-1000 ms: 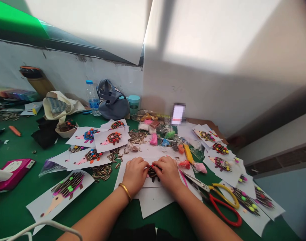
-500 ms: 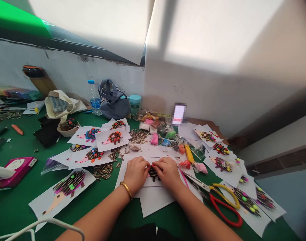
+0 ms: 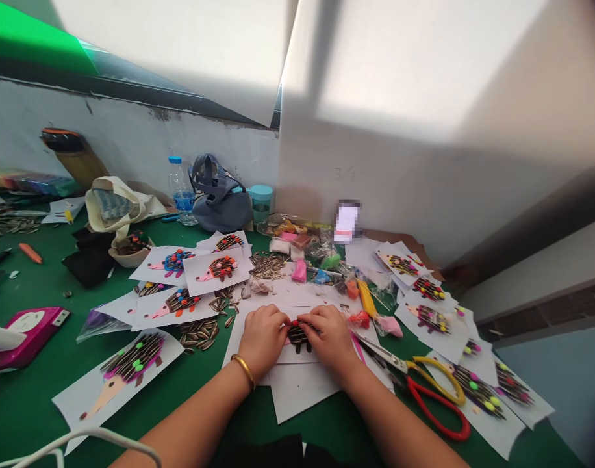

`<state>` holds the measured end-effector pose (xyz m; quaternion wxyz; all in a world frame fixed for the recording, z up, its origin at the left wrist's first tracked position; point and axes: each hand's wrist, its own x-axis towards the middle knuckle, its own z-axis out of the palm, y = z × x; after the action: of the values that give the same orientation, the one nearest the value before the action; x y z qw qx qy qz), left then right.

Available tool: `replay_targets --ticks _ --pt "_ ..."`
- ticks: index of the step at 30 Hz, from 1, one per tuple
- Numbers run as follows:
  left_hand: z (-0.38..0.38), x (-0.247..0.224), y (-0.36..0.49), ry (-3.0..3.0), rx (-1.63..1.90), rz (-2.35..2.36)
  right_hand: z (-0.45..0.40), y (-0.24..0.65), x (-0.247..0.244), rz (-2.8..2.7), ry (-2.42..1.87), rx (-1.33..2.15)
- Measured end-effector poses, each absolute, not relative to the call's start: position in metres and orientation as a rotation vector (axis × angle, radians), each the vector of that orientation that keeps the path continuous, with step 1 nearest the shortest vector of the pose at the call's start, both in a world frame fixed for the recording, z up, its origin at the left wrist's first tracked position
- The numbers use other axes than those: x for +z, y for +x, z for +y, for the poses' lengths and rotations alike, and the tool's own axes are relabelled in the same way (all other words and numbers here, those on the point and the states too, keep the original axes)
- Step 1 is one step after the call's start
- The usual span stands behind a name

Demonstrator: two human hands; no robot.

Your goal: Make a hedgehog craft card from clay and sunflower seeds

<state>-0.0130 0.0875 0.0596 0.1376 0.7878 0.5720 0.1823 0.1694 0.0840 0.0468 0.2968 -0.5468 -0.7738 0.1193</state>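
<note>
In the head view, my left hand (image 3: 263,335), with a gold bracelet at the wrist, is closed in a pinch at the left edge of a seed hedgehog picture (image 3: 299,335). Opposite it, my right hand (image 3: 332,339) is also pinched, its fingertips almost meeting the left ones over the hedgehog's top. A speck of red shows between the fingertips; what each hand grips is hidden. Dark striped seeds form the hedgehog's back, with brown feet below and a bit of pink at the left. White paper (image 3: 297,393) lies under both hands.
Red-and-yellow-handled scissors (image 3: 438,396) lie right of my right forearm. Finished hedgehog cards flank both sides, one card (image 3: 117,383) near my left arm. Behind are loose sunflower seeds (image 3: 268,265), bagged coloured clay (image 3: 299,271) and a phone (image 3: 347,222). A white cable (image 3: 83,437) crosses the lower left.
Both hands stay at the hedgehog with only tiny finger shifts. The whole view has drifted slightly, so objects at the left sit a little further left.
</note>
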Motion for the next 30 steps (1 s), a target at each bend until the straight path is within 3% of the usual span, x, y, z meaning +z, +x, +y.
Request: replay_targets --ticks 14,20,24,30 --pt "0.09 0.058 -0.019 2.233 0.628 1.624 0.085 0.19 0.057 -1.993 -1.442 0.216" --pt "0.092 0.06 -0.018 2.121 0.802 1.576 0.123 0.259 0.066 -1.8 -1.952 -0.141" --pt "0.09 0.061 -0.017 2.106 0.854 1.557 0.149 0.277 0.069 -1.871 -2.142 -0.175" --pt "0.089 0.058 -0.021 2.053 0.998 1.499 0.154 0.264 0.075 -1.867 -1.976 -0.166"
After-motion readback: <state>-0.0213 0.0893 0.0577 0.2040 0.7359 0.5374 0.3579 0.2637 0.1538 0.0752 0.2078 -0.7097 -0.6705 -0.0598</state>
